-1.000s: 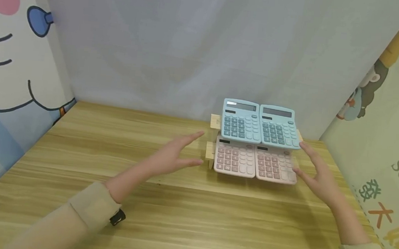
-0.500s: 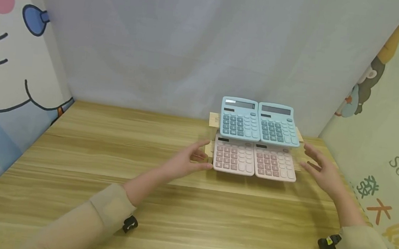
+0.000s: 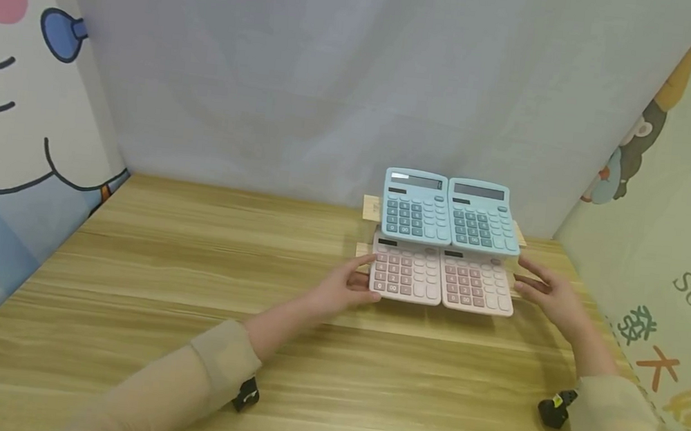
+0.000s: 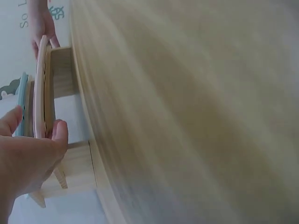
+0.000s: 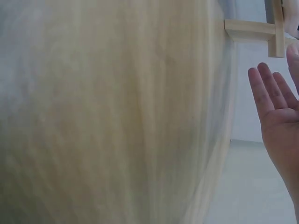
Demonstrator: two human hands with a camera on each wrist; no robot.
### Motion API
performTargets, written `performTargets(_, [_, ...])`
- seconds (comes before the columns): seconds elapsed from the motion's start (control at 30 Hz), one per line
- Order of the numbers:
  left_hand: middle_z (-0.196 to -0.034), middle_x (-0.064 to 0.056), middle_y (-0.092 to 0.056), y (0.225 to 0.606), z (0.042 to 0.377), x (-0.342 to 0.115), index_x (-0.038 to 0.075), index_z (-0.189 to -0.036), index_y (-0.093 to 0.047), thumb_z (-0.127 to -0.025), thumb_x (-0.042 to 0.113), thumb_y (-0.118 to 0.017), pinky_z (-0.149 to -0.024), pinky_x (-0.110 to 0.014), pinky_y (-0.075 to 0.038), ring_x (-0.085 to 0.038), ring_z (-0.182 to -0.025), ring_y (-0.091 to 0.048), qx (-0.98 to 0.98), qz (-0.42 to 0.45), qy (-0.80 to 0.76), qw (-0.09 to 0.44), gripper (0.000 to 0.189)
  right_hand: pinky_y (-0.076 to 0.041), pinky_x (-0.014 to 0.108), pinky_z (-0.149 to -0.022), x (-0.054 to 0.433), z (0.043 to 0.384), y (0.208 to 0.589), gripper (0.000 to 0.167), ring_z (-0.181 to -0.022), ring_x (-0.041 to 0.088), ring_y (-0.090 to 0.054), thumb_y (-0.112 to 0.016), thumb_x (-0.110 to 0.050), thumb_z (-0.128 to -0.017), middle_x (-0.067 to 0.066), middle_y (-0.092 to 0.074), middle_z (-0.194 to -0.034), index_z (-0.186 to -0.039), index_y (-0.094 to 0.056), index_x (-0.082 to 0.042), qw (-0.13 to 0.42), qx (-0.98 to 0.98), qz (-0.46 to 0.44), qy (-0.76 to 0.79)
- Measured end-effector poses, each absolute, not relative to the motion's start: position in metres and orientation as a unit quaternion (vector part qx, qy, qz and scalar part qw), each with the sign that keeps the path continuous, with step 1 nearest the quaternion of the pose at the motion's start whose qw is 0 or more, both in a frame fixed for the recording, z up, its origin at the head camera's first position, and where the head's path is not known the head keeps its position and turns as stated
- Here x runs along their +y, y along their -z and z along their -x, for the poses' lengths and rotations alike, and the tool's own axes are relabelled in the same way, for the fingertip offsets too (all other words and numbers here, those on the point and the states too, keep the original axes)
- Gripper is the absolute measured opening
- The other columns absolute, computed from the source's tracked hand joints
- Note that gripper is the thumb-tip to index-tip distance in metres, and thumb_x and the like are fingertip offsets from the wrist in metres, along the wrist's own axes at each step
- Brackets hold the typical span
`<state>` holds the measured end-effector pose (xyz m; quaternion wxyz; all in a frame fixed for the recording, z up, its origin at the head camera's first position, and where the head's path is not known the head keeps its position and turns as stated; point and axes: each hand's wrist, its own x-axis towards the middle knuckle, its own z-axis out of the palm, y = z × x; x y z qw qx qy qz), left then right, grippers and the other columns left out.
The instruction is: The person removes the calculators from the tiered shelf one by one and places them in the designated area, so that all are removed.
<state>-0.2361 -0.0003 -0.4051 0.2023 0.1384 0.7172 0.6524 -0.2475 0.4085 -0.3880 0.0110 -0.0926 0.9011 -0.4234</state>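
Two light blue calculators (image 3: 419, 207) lie side by side on the upper tier of a wooden stand (image 3: 372, 208). Below them, on the lower tier, are two pink calculators (image 3: 407, 274). My left hand (image 3: 338, 290) is at the left end of the lower tier, its thumb overlapping the pink calculator's front corner. In the left wrist view, the thumb and fingers (image 4: 60, 133) stand apart on either side of that tier's edge. Beside the right end, my right hand (image 3: 556, 299) holds nothing; its fingertips reach the right pink calculator's edge, and its palm (image 5: 280, 116) shows.
The stand is on a wood-grain table (image 3: 224, 245), toward the back right. A grey cloth (image 3: 271, 76) hangs behind it. Printed panels with cartoon figures flank the table, the right one (image 3: 677, 275) close to my right hand. Wooden legs (image 4: 74, 163) lift the stand's tiers.
My left hand has moved right, from beside the stand to the lower pink calculator's left edge. The right hand's fingers have bent a little beside the right end. The calculators stay in place.
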Motion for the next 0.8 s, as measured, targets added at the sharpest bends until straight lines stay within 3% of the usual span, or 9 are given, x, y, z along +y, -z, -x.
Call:
performTargets(0.07, [-0.124,-0.019,-0.057,0.407,0.236,0.005,0.023,-0.149,-0.027,-0.082,0.004,-0.069,-0.092,-0.032,-0.052,-0.025,-0.108,-0.061,0.706,-0.125,-0.670,0.193,0.081,-0.047,0.007,-0.081,0.409,0.247,0.389,0.065,-0.113,-0.008,-0.048,-0.055,-0.026,-0.096,0.024,-0.025,-0.151,-0.148,-0.025,-0.001,0.018,0.894,0.087,0.440])
performTargets(0.13, [-0.121,-0.020,-0.058,0.409,0.235,0.009,0.022,-0.149,-0.027,-0.083,0.001,-0.068,-0.090,-0.031,-0.053,-0.025,-0.105,-0.062,0.700,-0.113,-0.681,0.181,0.080,-0.050,0.010,-0.081,0.408,0.247,0.389,0.064,-0.107,-0.015,-0.046,-0.055,-0.025,-0.096,0.025,-0.025,-0.150,-0.147,-0.026,-0.001,0.022,0.887,0.084,0.453])
performTargets(0.3, [-0.118,-0.019,-0.059,0.409,0.233,0.017,0.021,-0.149,-0.027,-0.084,-0.002,-0.065,-0.087,-0.029,-0.054,-0.022,-0.100,-0.063,0.700,-0.085,-0.691,0.156,0.079,-0.053,0.017,-0.082,0.408,0.248,0.391,0.063,-0.108,-0.013,-0.047,-0.055,-0.028,-0.096,0.024,-0.030,-0.149,-0.147,-0.028,-0.003,0.027,0.888,0.078,0.453])
performTargets(0.53, [-0.114,-0.018,-0.059,0.408,0.231,0.021,0.021,-0.148,-0.030,-0.085,-0.006,-0.061,-0.084,-0.027,-0.054,-0.019,-0.096,-0.061,0.693,-0.064,-0.704,0.142,0.076,-0.052,0.016,-0.081,0.408,0.250,0.390,0.062,-0.106,-0.014,-0.047,-0.056,-0.032,-0.095,0.022,-0.034,-0.148,-0.146,-0.032,-0.004,0.036,0.895,0.066,0.440])
performTargets(0.7, [-0.115,-0.018,-0.060,0.408,0.232,0.021,0.022,-0.149,-0.029,-0.086,-0.006,-0.061,-0.085,-0.027,-0.054,-0.021,-0.098,-0.062,0.701,-0.065,-0.696,0.141,0.076,-0.048,0.012,-0.080,0.406,0.250,0.388,0.063,-0.124,0.017,-0.049,-0.054,-0.040,-0.094,0.019,-0.034,-0.149,-0.145,-0.037,-0.006,0.048,0.912,0.048,0.404])
performTargets(0.8, [-0.115,-0.019,-0.061,0.407,0.233,0.017,0.021,-0.149,-0.028,-0.086,-0.002,-0.063,-0.084,-0.030,-0.054,-0.022,-0.097,-0.063,0.721,-0.066,-0.675,0.143,0.076,-0.050,0.019,-0.085,0.404,0.249,0.386,0.063,-0.124,0.029,-0.047,-0.053,-0.042,-0.095,0.021,-0.034,-0.148,-0.144,-0.037,-0.006,0.054,0.918,0.044,0.391])
